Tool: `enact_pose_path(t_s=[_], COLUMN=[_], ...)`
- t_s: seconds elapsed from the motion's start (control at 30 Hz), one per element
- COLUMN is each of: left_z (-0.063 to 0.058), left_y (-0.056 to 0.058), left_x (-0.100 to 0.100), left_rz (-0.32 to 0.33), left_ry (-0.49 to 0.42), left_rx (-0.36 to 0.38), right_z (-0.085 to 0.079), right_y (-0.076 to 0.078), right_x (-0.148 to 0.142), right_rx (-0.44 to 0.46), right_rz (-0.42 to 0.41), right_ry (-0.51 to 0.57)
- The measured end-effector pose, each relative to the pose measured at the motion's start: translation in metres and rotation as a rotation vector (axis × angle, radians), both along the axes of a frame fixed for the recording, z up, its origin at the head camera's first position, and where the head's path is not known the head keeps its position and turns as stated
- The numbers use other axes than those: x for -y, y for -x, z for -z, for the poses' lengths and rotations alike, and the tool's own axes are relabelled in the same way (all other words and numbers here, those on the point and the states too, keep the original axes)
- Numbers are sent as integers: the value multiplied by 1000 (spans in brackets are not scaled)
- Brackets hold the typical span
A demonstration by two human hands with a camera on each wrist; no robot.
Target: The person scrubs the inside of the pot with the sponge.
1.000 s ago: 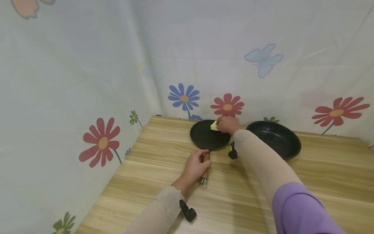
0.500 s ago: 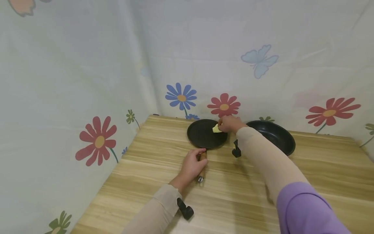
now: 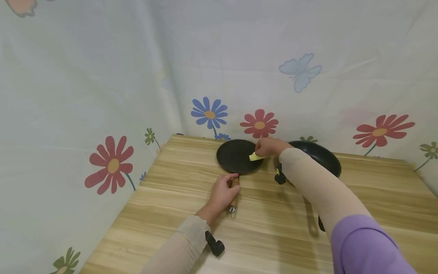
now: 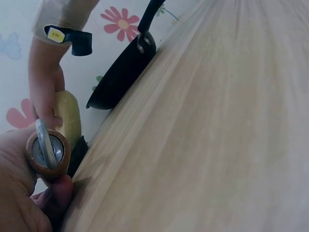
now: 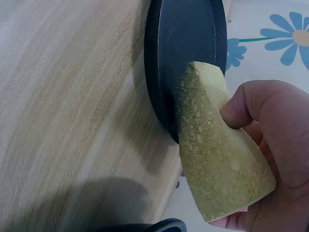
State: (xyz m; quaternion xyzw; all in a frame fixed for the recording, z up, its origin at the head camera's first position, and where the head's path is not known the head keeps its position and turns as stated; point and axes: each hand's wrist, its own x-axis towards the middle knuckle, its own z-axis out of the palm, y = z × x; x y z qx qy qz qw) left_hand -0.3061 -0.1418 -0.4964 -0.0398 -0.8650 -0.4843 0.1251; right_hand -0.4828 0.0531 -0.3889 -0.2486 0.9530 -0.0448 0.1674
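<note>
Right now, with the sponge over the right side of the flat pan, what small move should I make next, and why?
I'd probably slide the sponge left across the flat pan. Your right hand grips it over the pan's right side, with bare surface to its left, while your left hand holds the wooden handle, which should steady the pan.
</note>
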Motion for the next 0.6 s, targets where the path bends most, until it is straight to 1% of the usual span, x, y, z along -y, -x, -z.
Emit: enact_pose_path(t_s=[0.33, 0.43, 0.6], left_z=[1, 1, 1], left_y=[1, 1, 3], left_x=[0, -1, -1], left_rz=[-6, -5, -1], left_ry=[-9, -12, 2], left_rx=[9, 13, -2], right_z=[-8, -9, -10], right_y=[-17, -20, -26], right_x=[-1, 0, 6], right_rx=[63, 80, 99], right_rz=[-80, -95, -112], right_ry=[11, 13, 2])
